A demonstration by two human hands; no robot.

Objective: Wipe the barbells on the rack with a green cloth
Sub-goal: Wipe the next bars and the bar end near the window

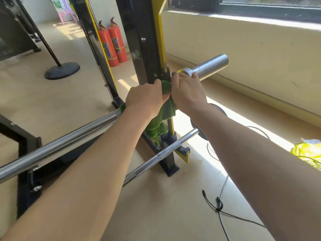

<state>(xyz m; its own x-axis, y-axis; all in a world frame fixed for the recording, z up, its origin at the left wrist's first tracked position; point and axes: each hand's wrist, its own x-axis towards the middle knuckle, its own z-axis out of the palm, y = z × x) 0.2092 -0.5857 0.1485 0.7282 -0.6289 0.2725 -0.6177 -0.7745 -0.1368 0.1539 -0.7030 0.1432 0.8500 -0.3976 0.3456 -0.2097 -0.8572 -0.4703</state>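
Left hand (144, 97) is closed around the green cloth (160, 119), pressing it onto the upper barbell (57, 145) beside the rack upright (147, 54). Right hand (186, 91) grips cloth and bar near the sleeve collar; loose cloth hangs below.

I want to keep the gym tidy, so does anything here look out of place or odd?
Yes. Thin black cables lie loose on the beige floor beside the black and yellow rack, and a crumpled yellow-green item lies near the wall. Both look like trip hazards.
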